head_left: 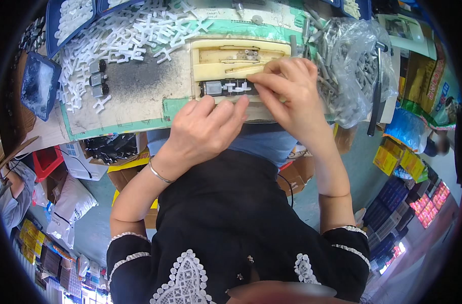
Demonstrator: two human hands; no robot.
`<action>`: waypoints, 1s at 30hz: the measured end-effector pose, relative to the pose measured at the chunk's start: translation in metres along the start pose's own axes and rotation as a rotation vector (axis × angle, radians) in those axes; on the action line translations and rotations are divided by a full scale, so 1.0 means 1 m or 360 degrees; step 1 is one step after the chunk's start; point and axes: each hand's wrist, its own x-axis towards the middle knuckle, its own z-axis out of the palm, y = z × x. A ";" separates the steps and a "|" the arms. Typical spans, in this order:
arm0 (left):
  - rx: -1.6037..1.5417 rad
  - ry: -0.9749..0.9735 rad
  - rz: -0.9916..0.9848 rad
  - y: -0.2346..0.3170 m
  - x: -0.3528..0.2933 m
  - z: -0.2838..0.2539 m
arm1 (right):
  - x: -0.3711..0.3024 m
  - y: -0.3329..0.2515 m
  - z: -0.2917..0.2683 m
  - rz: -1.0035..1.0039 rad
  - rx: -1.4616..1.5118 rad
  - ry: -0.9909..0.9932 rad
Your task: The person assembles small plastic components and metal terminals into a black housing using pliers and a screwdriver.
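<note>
White sack (71,209): is bearing dark lettering.
Left hand (203,129): is resting half-curled; cannot tell if fingers are grasping.
Motor assembly (230,87): is lying along a cream fixture (201,70), long axis running left-right, motor (213,88) pointing left.
Right hand (294,93): is pinching thumb to forefinger, content hidden.
Green bag (441,88): is showing lettering.

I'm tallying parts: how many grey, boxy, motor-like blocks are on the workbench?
2 visible: one grey boxy block beside the white plastic pieces; another grey boxy block at the near edge of the cream rectangular fixture, by the left hand. More may be hidden.
</note>
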 end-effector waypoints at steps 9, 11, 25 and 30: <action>0.0267 -0.0172 0.0007 0.012 -0.006 0.011 | 0.013 -0.014 -0.006 -0.0181 -0.0274 -0.0202; 0.0186 -0.0150 -0.0007 0.011 -0.008 0.012 | 0.013 -0.007 -0.004 -0.0190 -0.0171 -0.0134; 0.0320 -0.0068 -0.0577 -0.065 0.019 -0.026 | 0.048 0.046 -0.027 0.0646 -0.0303 -0.0248; 0.0348 -0.0062 -0.0528 -0.065 0.018 -0.026 | 0.047 0.048 -0.027 0.0423 -0.0081 0.0104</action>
